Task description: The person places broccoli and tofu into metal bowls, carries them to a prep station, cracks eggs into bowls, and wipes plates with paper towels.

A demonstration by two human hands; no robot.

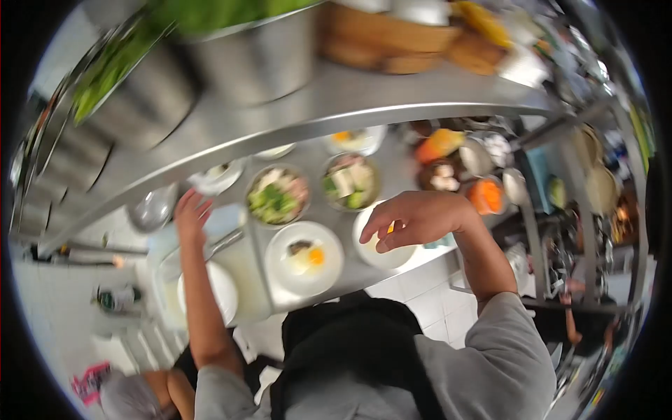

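Note:
My left hand (pixel 190 218) reaches over the far edge of a pale cutting board (pixel 245 269), fingers apart and holding nothing. Close to it is a white plate (pixel 225 183). A long metal utensil (pixel 222 242), perhaps a knife, lies on the board, partly behind my left forearm, beside a round white dish (pixel 222 294). My right hand (pixel 420 218) hovers above a white bowl (pixel 392 260), fingers bent down with a gap from the thumb; a bit of yellow-orange shows through it. Between my hands stands a white bowl (pixel 280 278) with an egg yolk (pixel 316 256) and something dark.
Two bowls of greens and pale pieces (pixel 274 196) (pixel 351 183) stand behind. A raised steel shelf (pixel 350 108) with metal tubs (pixel 259 59) crosses overhead. Orange food (pixel 486 196) sits at right. Another person (pixel 133 395) is at lower left.

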